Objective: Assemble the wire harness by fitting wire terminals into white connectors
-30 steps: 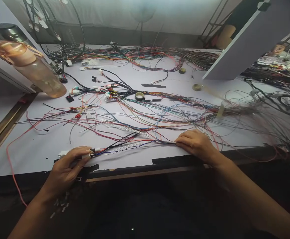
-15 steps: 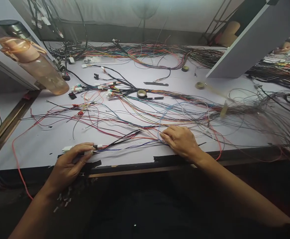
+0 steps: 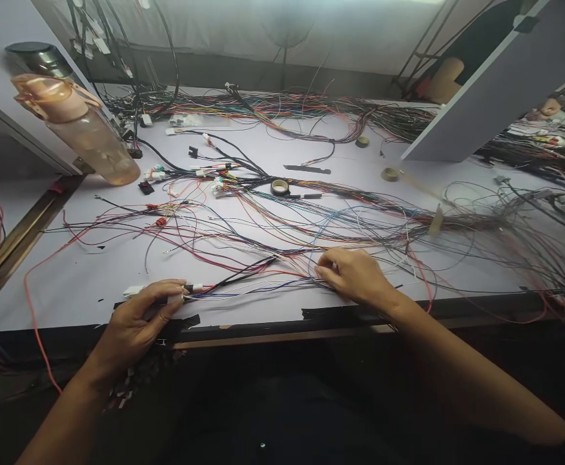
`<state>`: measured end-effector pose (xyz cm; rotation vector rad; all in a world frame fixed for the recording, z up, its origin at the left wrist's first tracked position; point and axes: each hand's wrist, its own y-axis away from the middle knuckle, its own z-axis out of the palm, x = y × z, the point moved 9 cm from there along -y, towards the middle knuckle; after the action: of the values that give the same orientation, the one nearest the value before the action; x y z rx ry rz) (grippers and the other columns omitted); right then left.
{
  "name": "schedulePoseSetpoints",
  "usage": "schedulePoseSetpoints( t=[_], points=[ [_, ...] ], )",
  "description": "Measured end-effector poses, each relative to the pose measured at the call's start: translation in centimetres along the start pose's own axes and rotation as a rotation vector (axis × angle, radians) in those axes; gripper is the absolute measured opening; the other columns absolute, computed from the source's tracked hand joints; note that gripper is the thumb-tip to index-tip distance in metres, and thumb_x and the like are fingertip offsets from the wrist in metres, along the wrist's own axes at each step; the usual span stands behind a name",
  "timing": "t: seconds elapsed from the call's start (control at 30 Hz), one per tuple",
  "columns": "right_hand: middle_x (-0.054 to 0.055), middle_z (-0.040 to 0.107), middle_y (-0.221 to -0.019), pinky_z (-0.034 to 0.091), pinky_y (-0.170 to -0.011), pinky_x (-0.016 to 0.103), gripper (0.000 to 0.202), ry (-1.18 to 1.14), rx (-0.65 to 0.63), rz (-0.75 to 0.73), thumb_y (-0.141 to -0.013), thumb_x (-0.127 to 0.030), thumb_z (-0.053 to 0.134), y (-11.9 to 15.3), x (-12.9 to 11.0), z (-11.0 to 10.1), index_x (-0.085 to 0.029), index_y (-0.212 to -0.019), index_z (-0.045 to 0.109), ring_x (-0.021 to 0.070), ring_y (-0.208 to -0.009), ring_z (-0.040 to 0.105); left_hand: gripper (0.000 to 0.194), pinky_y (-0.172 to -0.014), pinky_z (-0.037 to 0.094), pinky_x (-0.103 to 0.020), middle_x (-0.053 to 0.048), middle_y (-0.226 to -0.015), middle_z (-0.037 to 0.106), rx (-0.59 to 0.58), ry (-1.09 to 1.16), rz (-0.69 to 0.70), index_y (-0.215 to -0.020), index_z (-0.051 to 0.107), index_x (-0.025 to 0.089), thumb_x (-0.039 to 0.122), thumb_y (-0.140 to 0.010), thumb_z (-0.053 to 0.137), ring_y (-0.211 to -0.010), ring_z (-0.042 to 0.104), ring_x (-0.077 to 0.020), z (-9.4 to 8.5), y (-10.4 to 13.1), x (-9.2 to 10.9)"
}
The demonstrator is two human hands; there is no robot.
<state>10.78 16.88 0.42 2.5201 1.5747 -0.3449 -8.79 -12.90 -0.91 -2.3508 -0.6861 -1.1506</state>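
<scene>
Near the table's front edge, my left hand (image 3: 139,314) is closed on a white connector (image 3: 175,298) at the end of blue, white and dark wires. Those wires (image 3: 248,289) run right to my right hand (image 3: 350,274), whose thumb and fingers pinch the thin wires. Beside the left fingertips is a white-tipped plug (image 3: 195,287) on red and black leads. A red connector (image 3: 161,221) lies farther back among loose wires. The main harness (image 3: 263,177), bound in black, stretches across the middle, with a tape roll (image 3: 279,187) against it.
A peach-capped bottle (image 3: 86,139) stands at the left by a panel. A grey divider (image 3: 480,90) rises at the back right. Wire bundles (image 3: 282,106) lie along the back. A dark flat blade-like tool (image 3: 307,169) and more tape rolls (image 3: 389,174) are on the table (image 3: 243,139).
The view has shifted slightly. Both hands stay in nearly the same places, and the right fingers have moved a little along the wires.
</scene>
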Motion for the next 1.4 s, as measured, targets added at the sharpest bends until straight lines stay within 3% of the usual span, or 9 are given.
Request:
schedulePoseSetpoints(
  t=[0.23, 0.47, 0.63, 0.83, 0.97, 1.03, 1.4],
  points=[
    [0.001, 0.069, -0.079, 0.030, -0.059, 0.028, 0.018, 0.042, -0.121, 0.034, -0.090, -0.030, 0.053, -0.7, -0.7, 0.9, -0.022, -0.077, 0.063, 0.0163, -0.069, 0.060, 0.020, -0.105, 0.046, -0.036, -0.003, -0.114, 0.065, 0.001, -0.013, 0.007, -0.104, 0.064, 0.026, 0.038, -0.088, 0.062, -0.109, 0.061, -0.0217, 0.0, 0.0, 0.1],
    [0.001, 0.067, -0.074, 0.038, -0.061, 0.026, 0.020, -0.300, -0.054, 0.071, -0.091, -0.033, 0.049, -0.9, 1.1, -0.3, -0.020, -0.079, 0.059, 0.0150, -0.068, 0.058, 0.018, -0.105, 0.045, -0.033, -0.001, -0.113, 0.065, 0.001, -0.011, 0.008, -0.104, 0.064, 0.026, 0.036, -0.088, 0.062, -0.109, 0.061, -0.0203, 0.0, 0.0, 0.0],
    [0.003, 0.069, -0.083, 0.042, -0.066, 0.028, 0.024, -0.352, 0.026, 0.055, -0.093, -0.037, 0.048, 0.3, 1.9, -0.5, -0.020, -0.088, 0.063, 0.0164, -0.074, 0.062, 0.019, -0.106, 0.045, -0.033, -0.001, -0.113, 0.065, -0.002, 0.004, -0.001, -0.104, 0.064, 0.027, 0.036, -0.088, 0.063, -0.109, 0.061, -0.0203, -0.1, 0.1, -0.3],
    [0.008, 0.067, -0.106, 0.039, -0.081, 0.037, 0.038, -0.037, 0.115, -0.143, -0.083, -0.054, 0.062, 3.9, 0.3, -0.3, -0.022, -0.103, 0.061, 0.0239, -0.096, 0.059, 0.021, -0.107, 0.043, -0.031, 0.000, -0.115, 0.064, 0.002, -0.024, -0.015, -0.106, 0.063, 0.028, 0.038, -0.087, 0.063, -0.109, 0.060, -0.0195, -0.1, 0.1, -1.1],
    [0.005, 0.067, -0.094, 0.036, -0.077, 0.034, 0.016, 0.100, 0.129, -0.188, -0.092, -0.037, 0.056, 4.8, 0.2, 0.2, -0.022, -0.091, 0.060, 0.0200, -0.086, 0.057, 0.021, -0.106, 0.044, -0.033, -0.002, -0.114, 0.065, -0.009, -0.043, -0.014, -0.106, 0.064, 0.026, 0.038, -0.088, 0.062, -0.109, 0.060, -0.0210, 0.0, 0.0, -0.8],
    [0.004, 0.066, -0.088, 0.034, -0.077, 0.034, 0.014, 0.156, 0.153, -0.227, -0.094, -0.030, 0.053, 4.7, 0.2, 0.2, -0.021, -0.086, 0.059, 0.0186, -0.082, 0.056, 0.021, -0.104, 0.045, -0.035, -0.004, -0.113, 0.065, -0.002, -0.047, -0.006, -0.105, 0.064, 0.025, 0.038, -0.088, 0.062, -0.108, 0.061, -0.0216, -0.1, 0.0, -0.4],
    [0.004, 0.065, -0.080, 0.034, -0.075, 0.033, 0.018, 0.306, 0.290, -0.362, -0.095, -0.029, 0.050, 5.2, 1.5, 0.2, -0.018, -0.084, 0.059, 0.0186, -0.076, 0.057, 0.024, -0.090, 0.052, -0.032, -0.006, -0.105, 0.065, -0.019, -0.114, 0.014, -0.104, 0.063, 0.022, 0.041, -0.090, 0.058, -0.100, 0.062, -0.0215, 0.5, -0.6, 0.3]
  ],
)
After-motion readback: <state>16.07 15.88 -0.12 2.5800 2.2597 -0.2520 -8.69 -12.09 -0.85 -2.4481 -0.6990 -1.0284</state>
